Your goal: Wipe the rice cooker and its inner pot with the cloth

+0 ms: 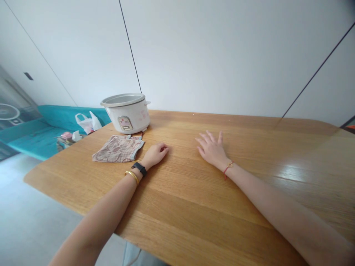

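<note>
My left hand (155, 154) rests on its side on the wooden table (188, 207), its fingers curled in and nothing visible in them. A black watch and a gold bangle circle that wrist. Just left of it lies a patterned cloth (118, 149), pinkish brown with checked parts and a pale blue edge; the hand is apart from it. Behind the cloth stands a white rice cooker (130, 116), its lid off and the grey rim showing. My right hand (213, 149) is spread on the tabletop, palm down, holding nothing. A red string bracelet is on its wrist.
A white panelled wall (216, 55) runs along the table's far edge. To the left is a teal sofa (66, 112) with a white plastic bag (88, 123) and a few small items. A fan (8, 111) stands at the far left.
</note>
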Tool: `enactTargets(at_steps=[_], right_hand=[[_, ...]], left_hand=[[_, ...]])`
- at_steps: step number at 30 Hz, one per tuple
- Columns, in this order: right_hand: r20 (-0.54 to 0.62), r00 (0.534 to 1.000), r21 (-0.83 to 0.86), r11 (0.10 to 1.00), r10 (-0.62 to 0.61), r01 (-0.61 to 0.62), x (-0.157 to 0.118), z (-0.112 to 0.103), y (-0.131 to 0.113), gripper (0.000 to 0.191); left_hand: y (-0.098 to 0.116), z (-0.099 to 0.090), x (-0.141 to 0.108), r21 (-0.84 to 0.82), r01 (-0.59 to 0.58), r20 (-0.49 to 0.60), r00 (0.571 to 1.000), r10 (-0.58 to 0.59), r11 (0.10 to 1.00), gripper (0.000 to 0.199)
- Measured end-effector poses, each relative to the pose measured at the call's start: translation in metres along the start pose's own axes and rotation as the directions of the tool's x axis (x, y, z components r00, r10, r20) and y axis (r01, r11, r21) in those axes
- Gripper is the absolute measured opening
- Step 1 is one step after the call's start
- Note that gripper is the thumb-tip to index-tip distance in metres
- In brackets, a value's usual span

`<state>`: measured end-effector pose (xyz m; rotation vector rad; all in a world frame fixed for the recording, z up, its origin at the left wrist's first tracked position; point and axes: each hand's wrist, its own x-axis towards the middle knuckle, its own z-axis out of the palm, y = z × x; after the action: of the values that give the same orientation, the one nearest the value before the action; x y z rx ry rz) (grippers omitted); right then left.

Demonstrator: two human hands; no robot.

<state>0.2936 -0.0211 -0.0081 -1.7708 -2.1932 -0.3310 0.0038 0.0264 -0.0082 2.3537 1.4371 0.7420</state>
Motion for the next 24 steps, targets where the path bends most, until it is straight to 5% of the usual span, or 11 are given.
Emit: enactTargets(at_steps=[4, 8, 12, 14, 16, 18, 20, 24], right_hand=[[-0.012, 0.967, 0.154, 0.955, -0.256, 0.255, -0.015, -0.004, -0.043, 0.032], [0.046, 0.961, 0.267, 0.930, -0.272, 0.251, -0.022, 0.002, -0.061, 0.030], [0.065, 0.986, 0.295, 0.947, -0.151, 0.125, -0.023, 0.007, -0.058, 0.040], [0.069, 0.986, 0.300, 0.946, -0.149, 0.122, -0.023, 0.006, -0.058, 0.042], [0.074, 0.986, 0.307, 0.944, -0.149, 0.119, -0.023, 0.005, -0.060, 0.042], [0.081, 0.988, 0.315, 0.944, -0.128, 0.097, -0.022, 0.003, -0.063, 0.042], [0.083, 0.990, 0.328, 0.941, -0.115, 0.082, -0.021, 0.002, -0.065, 0.042], [0.081, 0.989, 0.335, 0.938, -0.127, 0.093, -0.018, 0.001, -0.066, 0.045]], left_hand=[[0.002, 0.003, -0.003, 0.067, -0.079, 0.056, 0.996, 0.075, 0.995, 0.023], [-0.001, -0.014, 0.014, 0.178, -0.075, -0.174, 0.979, 0.106, 0.981, 0.032], [-0.012, -0.068, 0.049, 0.183, 0.245, -0.542, 0.833, -0.110, 0.952, 0.087], [-0.024, -0.106, 0.065, 0.066, 0.420, -0.611, 0.735, -0.296, 0.905, 0.110], [-0.041, -0.143, 0.078, 0.054, 0.516, -0.620, 0.689, -0.376, 0.855, 0.114], [-0.060, -0.173, 0.091, 0.123, 0.554, -0.599, 0.703, -0.383, 0.824, 0.094], [-0.073, -0.191, 0.102, 0.319, 0.525, -0.508, 0.798, -0.325, 0.789, 0.067], [-0.069, -0.189, 0.117, 0.520, 0.430, -0.436, 0.877, -0.204, 0.738, 0.052]])
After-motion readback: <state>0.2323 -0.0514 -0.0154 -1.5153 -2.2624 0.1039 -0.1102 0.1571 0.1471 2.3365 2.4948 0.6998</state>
